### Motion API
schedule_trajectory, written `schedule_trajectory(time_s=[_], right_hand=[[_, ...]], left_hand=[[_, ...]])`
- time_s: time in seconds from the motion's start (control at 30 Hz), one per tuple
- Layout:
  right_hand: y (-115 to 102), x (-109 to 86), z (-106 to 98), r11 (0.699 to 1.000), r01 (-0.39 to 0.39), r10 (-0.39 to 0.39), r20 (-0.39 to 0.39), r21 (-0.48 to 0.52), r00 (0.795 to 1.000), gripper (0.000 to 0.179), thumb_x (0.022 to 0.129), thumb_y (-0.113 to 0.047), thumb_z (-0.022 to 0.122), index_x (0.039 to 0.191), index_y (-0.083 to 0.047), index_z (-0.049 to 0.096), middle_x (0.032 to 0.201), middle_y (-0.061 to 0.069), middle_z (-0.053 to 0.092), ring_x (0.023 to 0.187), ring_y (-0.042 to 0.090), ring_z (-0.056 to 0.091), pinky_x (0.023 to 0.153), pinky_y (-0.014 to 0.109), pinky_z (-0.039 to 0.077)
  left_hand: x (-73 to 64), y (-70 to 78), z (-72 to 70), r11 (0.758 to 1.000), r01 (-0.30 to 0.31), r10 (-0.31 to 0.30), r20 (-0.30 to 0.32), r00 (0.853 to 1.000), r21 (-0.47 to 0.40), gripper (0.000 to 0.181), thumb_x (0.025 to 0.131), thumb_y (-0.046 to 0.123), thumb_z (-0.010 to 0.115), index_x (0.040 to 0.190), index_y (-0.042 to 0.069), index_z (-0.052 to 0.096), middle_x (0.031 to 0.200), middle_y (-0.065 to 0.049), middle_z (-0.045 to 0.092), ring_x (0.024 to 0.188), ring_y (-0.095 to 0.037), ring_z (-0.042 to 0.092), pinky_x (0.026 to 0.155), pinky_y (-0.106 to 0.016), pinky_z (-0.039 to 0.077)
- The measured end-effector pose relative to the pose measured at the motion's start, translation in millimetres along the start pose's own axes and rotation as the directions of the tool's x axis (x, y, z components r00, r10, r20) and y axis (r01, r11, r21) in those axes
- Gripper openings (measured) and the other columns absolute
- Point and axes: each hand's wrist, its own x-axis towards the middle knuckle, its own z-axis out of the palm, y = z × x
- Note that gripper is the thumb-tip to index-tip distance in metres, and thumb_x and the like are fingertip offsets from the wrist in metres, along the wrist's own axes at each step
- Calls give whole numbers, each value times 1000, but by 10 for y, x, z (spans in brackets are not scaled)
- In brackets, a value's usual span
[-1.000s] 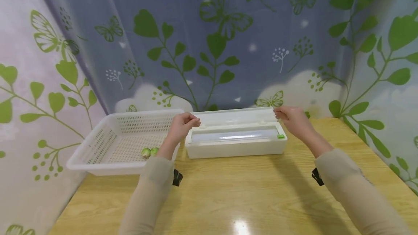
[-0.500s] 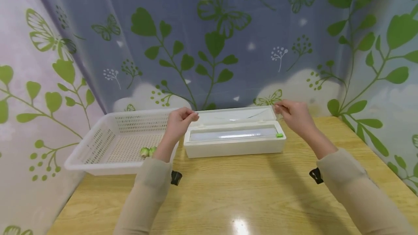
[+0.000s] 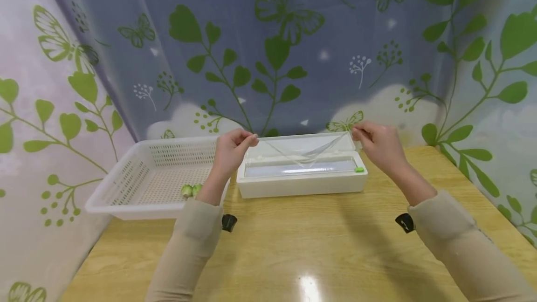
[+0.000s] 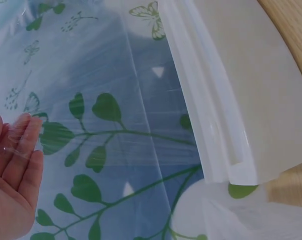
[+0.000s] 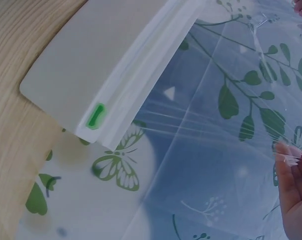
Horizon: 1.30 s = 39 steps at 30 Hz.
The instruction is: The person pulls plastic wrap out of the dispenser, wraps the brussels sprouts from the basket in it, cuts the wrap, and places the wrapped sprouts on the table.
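Note:
Clear cling film (image 3: 309, 156) stretches between both hands, its upper edge sagging in a V behind the roll. My left hand (image 3: 230, 152) pinches one corner between thumb and fingers, and my right hand (image 3: 382, 149) pinches the other. Below them is a long white cling film dispenser (image 3: 302, 188) with its lid (image 3: 289, 142) tipped back. A green cutter slider (image 3: 359, 169) sits at its right end. In the left wrist view, the film (image 4: 106, 150) runs from the dispenser (image 4: 255, 90) to the fingers. Bunched film shows at the right hand's fingertips (image 5: 283, 152) in the right wrist view.
A white perforated plastic basket (image 3: 138, 209) stands left of the dispenser, with small green vegetables (image 3: 191, 190) inside, partly hidden by the left forearm. Wooden tabletop (image 3: 319, 241) lies in front. A patterned curtain (image 3: 235, 50) hangs close behind.
Both hands have risen slightly, pulling the film up out of the dispenser. The sheet between them now shows more clearly and sags in the middle. The dispenser and basket stay in place.

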Motion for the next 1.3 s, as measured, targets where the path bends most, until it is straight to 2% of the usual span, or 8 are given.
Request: schedule_trajectory(time_s=[0.17, 0.4, 0.6, 0.83, 1.0, 1.1, 1.2, 1.3], right_hand=[[-111, -9, -30, 999, 33, -33, -28, 11, 999, 12, 84, -2, 58, 89, 7, 65, 75, 17, 65, 64, 26, 63, 53, 31, 48], [-201, -17, -88, 996, 86, -87, -96, -20, 992, 8, 81, 1, 60, 84, 6, 66, 70, 15, 65, 54, 22, 60, 43, 10, 29], [-234, -7, -167, 994, 95, -102, -151, -55, 983, 9, 81, -1, 61, 85, 6, 67, 69, 15, 65, 49, 22, 58, 41, 12, 27], [-226, -33, -305, 990, 123, -136, -195, -74, 971, 9, 80, 2, 61, 86, 6, 66, 68, 15, 65, 46, 20, 55, 39, 12, 28], [-199, -118, -402, 971, 198, -224, -224, -134, 949, 11, 73, 6, 66, 84, 6, 67, 71, 16, 65, 47, 20, 56, 41, 17, 33], [-192, -176, -421, 947, 254, -292, -201, -195, 935, 14, 71, 6, 67, 85, 7, 66, 74, 18, 65, 49, 24, 57, 42, 27, 41], [-182, -232, -420, 920, 299, -351, -191, -255, 917, 11, 77, 0, 65, 86, 7, 65, 73, 19, 64, 49, 28, 58, 40, 38, 43], [-186, -284, -396, 897, 307, -383, -212, -318, 899, 26, 89, -18, 53, 84, 5, 64, 71, 19, 63, 44, 28, 55, 36, 38, 40]], left_hand=[[5, 69, -4, 999, -33, 32, -21, 999, -33, 18, 85, 14, 60, 82, -3, 65, 76, -14, 65, 72, -20, 62, 66, -34, 49], [-20, 154, -24, 997, -51, 48, -53, 997, -60, 17, 85, 13, 59, 83, -3, 64, 76, -13, 65, 71, -20, 63, 60, -29, 48], [-39, 241, -66, 996, -74, 69, -83, 994, -53, 16, 85, 13, 59, 82, -1, 64, 76, -11, 65, 67, -18, 61, 44, -24, 33], [-34, 261, -175, 985, -164, 157, -128, 979, -50, 14, 84, 10, 60, 79, -3, 64, 73, -13, 65, 58, -11, 58, 42, -21, 29], [-92, 248, -274, 982, -185, 181, -89, 979, -39, 12, 83, 8, 61, 79, -3, 64, 73, -13, 64, 63, -16, 60, 46, -20, 37], [-154, 270, -314, 981, -190, 192, -49, 980, 47, 11, 83, 9, 60, 79, -1, 64, 73, -10, 64, 57, -15, 55, 46, -21, 36], [-224, 297, -343, 945, -261, 269, -15, 963, 196, 9, 83, 9, 61, 81, 1, 64, 76, -9, 65, 57, -14, 54, 47, -25, 36], [-307, 312, -368, 876, -349, 365, 16, 931, 332, 7, 81, 8, 63, 80, 1, 65, 76, -9, 64, 63, -16, 57, 54, -29, 43]])
